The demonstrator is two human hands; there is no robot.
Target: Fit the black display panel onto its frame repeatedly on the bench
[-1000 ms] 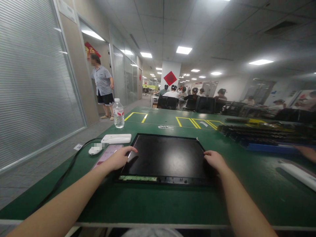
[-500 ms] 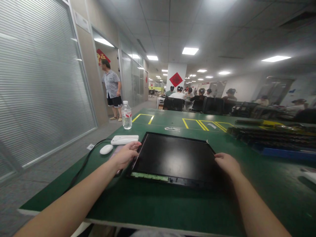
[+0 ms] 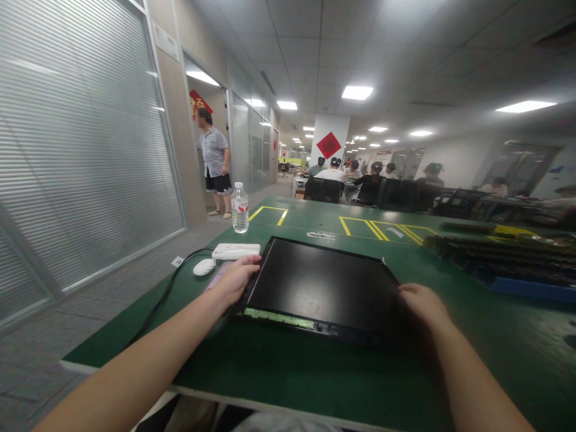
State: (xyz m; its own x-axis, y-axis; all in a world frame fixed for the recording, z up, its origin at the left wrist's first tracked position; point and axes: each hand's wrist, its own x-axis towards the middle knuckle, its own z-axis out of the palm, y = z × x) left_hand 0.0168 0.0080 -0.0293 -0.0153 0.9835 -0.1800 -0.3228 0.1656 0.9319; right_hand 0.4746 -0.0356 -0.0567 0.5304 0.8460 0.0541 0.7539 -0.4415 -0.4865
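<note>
Left hand [image 3: 236, 279] fingers clamped on black panel [image 3: 324, 285] left edge; right hand [image 3: 420, 303] at right edge, grip unclear.

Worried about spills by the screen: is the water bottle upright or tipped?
Upright. The water bottle stands on its base on the green table, white cap on top, apart from the black display panel.

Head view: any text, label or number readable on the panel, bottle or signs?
Nothing can be read.
The black panel shows no print.
The water bottle: red label too small.
The red diamond sign on the pillar: character too blurred.
The white sticker on the green table: blurred.
</note>
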